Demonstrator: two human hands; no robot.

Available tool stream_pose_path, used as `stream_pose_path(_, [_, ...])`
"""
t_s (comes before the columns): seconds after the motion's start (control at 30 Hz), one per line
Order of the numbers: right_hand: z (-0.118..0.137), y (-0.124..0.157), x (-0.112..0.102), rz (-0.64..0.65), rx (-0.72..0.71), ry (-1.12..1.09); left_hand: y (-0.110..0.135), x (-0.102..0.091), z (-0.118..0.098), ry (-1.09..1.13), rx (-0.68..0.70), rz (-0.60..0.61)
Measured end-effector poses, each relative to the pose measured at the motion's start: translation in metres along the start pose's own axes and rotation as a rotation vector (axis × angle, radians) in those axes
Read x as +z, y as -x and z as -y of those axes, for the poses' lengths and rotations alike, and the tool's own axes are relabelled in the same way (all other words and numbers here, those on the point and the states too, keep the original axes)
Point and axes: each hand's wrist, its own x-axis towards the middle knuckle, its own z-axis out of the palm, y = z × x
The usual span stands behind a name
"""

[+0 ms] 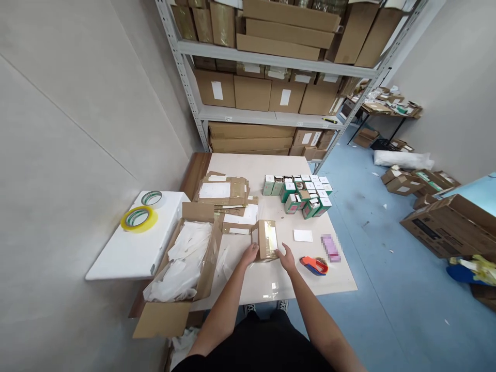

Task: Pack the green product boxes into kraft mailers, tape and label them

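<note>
A small cardboard box (pixel 267 238), with clear tape and a pale label on it, sits near the front of the table between my hands. My left hand (pixel 250 253) is closed on its lower left side. From the right, my right hand (pixel 286 257) grips the lower corner, with the thumb raised a little. To the right lie an orange and blue tape dispenser (pixel 314 265) and a white card (pixel 303 235). Left of the box, flattened cardboard pieces (pixel 238 199) with white labels are stacked.
Several small green and white boxes (pixel 311 194) stand at the table's right. An open carton (pixel 211 258) of white wrapping stands at left, near tape rolls (pixel 127 221) on a white surface (pixel 116 256). A blurred pink item (pixel 330 248) lies right. Behind is a loaded shelf rack (pixel 267 116).
</note>
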Motion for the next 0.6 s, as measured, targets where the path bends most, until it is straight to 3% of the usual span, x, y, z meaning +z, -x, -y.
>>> stream_pose_path(0.17, [0.002,0.012,0.018,0.123,0.067,-0.27,0.017,0.02,0.019,0.422,0.154,0.004])
stream_pose_path(0.27, [0.007,0.013,0.017,0.133,0.057,-0.401,0.023,0.026,0.017,0.507,0.157,0.034])
stream_pose_path(0.43, [0.019,0.009,-0.007,0.133,-0.008,-0.437,0.034,0.023,-0.004,0.6,0.229,0.068])
stream_pose_path(0.6, [0.044,0.003,-0.038,0.178,-0.14,-0.48,0.048,0.021,-0.036,0.647,0.349,0.007])
